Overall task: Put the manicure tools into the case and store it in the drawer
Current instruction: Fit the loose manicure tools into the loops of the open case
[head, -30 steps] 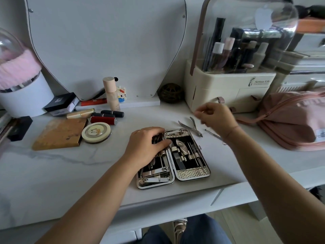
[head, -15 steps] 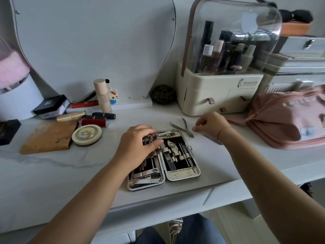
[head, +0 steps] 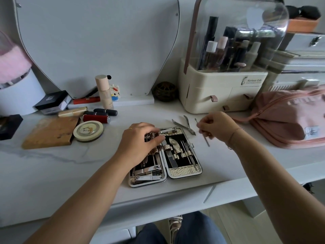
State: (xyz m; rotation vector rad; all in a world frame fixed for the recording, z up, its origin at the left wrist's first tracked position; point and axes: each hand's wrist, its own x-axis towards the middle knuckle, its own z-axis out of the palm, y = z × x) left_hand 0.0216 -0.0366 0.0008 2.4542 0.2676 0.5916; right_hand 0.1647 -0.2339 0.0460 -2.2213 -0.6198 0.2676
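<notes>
An open manicure case (head: 184, 171) lies flat on the white desk, both halves full of steel tools in loops. My left hand (head: 139, 143) rests on the case's left half, fingers bent over the tools near its top edge. To the right of the case, my right hand (head: 216, 126) pinches a thin metal pick (head: 206, 140) and holds it just above the desk. Cuticle nippers (head: 186, 125) lie loose on the desk between the case and my right hand.
A cream cosmetics organiser (head: 218, 92) with small drawers stands behind. A pink pouch (head: 288, 117) lies at right. Lipsticks (head: 96, 118), a round tin (head: 88, 131) and a wooden board (head: 51, 132) sit at left, before a mirror (head: 98, 41).
My right hand came down to the desk right of the case and picked up the thin pick. My left hand stayed on the case.
</notes>
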